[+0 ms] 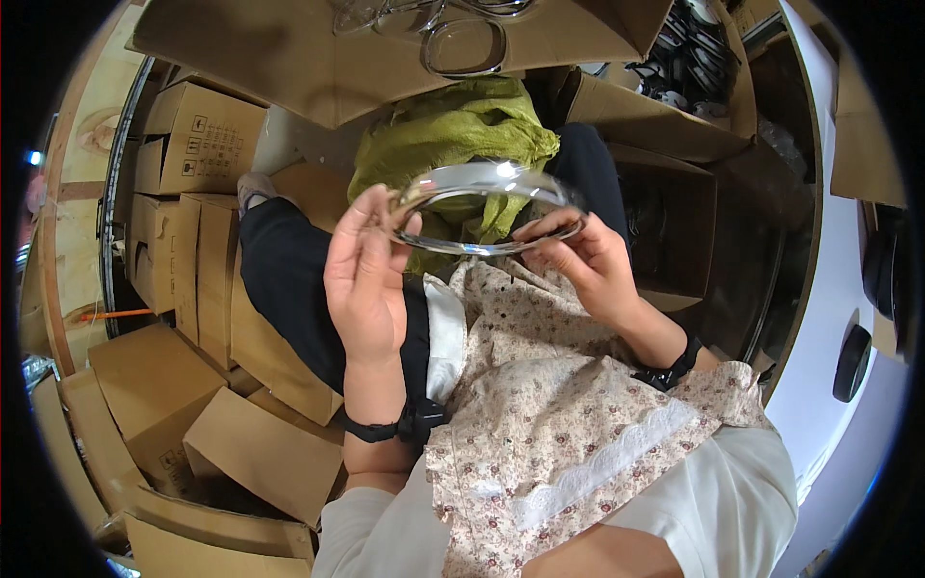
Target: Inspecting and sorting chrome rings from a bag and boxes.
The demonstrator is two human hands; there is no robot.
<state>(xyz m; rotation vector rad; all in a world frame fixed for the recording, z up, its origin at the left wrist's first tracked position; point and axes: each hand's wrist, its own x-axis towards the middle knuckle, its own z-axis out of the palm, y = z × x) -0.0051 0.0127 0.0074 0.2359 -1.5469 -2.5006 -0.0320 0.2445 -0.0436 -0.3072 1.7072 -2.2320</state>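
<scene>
Brown cardboard boxes (159,380) are crowding around a shiny, chrome-coloured oval ring (472,178).
Left hand (371,275) and right hand (590,265) are clamping its opposite ends before a yellow-green sack (438,125); small dark printing is marking an upper-left carton (222,120), while the top edge is cropping more rings (503,46).

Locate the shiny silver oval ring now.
In the head view, the ring is just above centre, held between left hand and right hand, in front of the crumpled yellow-green sack.

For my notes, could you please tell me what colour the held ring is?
The ring is shiny silver, best seen in the head view.
</scene>
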